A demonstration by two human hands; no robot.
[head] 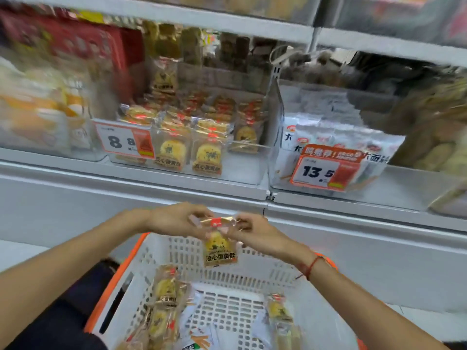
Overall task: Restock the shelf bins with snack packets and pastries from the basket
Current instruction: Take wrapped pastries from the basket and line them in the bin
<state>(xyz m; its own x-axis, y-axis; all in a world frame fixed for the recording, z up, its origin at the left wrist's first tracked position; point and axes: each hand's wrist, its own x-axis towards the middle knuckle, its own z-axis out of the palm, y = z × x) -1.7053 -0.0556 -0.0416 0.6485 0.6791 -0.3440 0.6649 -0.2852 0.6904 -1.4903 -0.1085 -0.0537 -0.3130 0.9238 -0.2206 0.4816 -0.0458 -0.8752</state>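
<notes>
Motion blur smears the upper left of the frame, where red boxes and orange-and-white bags on the shelf cannot be read. At the right edge a heap of pale yellow-green goods is cut off and too soft to name. The near end of the white basket point(161, 251), with its orange rim, runs out of the bottom of the frame, and the packets lying in it are partly cropped.

The pastry packet point(220, 248) hangs in the lower middle of the frame, above the basket's far wall. It is a clear wrapper with a gold-edged top seal, a small red tab, a round yellow pastry inside and a dark band of Chinese lettering at its foot. The left hand point(174, 219) pinches the left end of the top seal; the right hand point(249, 229), a red string at its wrist, pinches the right end.

Matching packets stand in the clear shelf bin point(235, 170) at middle frame, behind a price tag point(125, 142) starting with 8. To its right, white packets point(328, 137) fill another bin tagged 13.5 point(326, 173).
</notes>
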